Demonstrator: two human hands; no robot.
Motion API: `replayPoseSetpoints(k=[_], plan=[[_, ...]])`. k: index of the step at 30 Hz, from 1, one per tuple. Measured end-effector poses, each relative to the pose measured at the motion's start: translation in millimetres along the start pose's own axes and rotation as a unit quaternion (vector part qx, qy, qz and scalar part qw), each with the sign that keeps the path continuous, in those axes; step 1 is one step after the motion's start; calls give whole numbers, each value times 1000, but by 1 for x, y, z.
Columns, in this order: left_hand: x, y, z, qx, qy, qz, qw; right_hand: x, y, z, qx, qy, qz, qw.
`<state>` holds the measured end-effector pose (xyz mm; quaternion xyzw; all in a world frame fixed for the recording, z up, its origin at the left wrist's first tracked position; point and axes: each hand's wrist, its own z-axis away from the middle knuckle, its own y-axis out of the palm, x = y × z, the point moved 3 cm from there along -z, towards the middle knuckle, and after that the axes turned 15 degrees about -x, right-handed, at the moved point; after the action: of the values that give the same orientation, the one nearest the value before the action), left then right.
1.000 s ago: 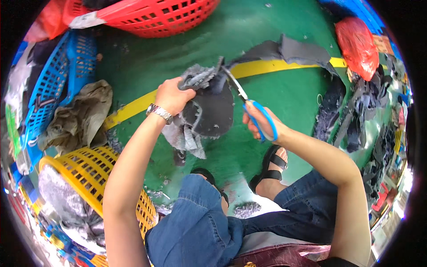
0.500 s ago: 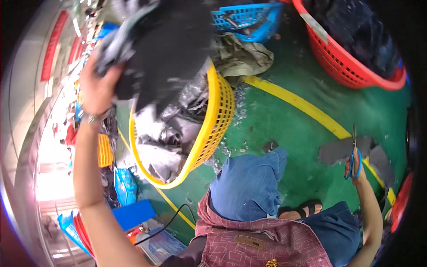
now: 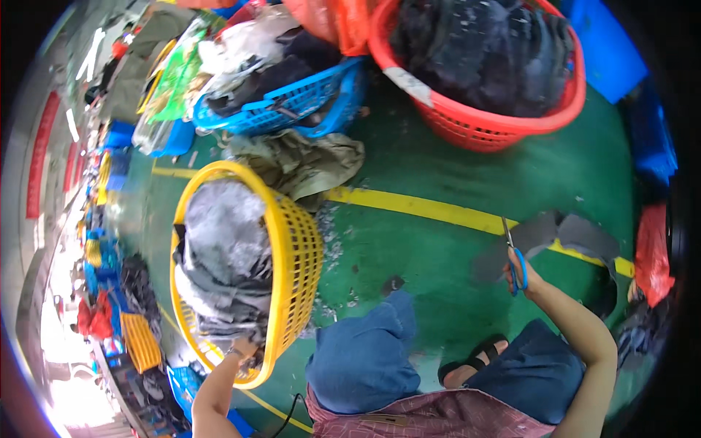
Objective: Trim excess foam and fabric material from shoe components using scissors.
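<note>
At the near end of the yellow basket (image 3: pixel 299 285), my left hand (image 3: pixel 247 350) reaches in against grey cloth pieces (image 3: pixel 226 219) heaped inside it. The fingers are partly buried at the cloth, so their grip is hidden. Off to the right, my right hand (image 3: pixel 527 277) is closed round the blue handles of a pair of scissors (image 3: pixel 519 270), whose blades point away from me. Beyond the scissors, flat dark grey cloth pieces (image 3: pixel 591 235) lie on the green floor across a yellow line.
A red basket (image 3: pixel 475 131) full of dark cloth stands at the far right. Blue baskets (image 3: pixel 321 91) with mixed cloth sit farther left, and crumpled olive cloth (image 3: pixel 314 160) lies beside the yellow basket. A red bag (image 3: pixel 652 255) lies at the right edge.
My left hand has come down from high above the yellow basket into its near end; the dark cloth it held up is no longer raised. The right hand still holds the scissors. The view has shifted.
</note>
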<state>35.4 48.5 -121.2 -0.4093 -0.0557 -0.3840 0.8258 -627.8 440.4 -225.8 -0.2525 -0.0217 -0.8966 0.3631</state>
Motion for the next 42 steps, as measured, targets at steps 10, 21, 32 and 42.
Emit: replayPoseSetpoints(k=[10, 21, 32, 42], plan=[[3, -143, 64, 246, 293, -166, 909, -50, -111, 22, -164, -39, -26, 985], [-641, -332, -21, -275, 527, 211, 776, -269, -224, 99, -678, -5, 31, 735], [-769, -307, 18, -443, 463, 159, 751, -356, -198, 95, -689, 131, -2, 713], [-711, -287, -23, -268, 753, -148, 583, -342, -459, 85, -802, -16, 266, 534]])
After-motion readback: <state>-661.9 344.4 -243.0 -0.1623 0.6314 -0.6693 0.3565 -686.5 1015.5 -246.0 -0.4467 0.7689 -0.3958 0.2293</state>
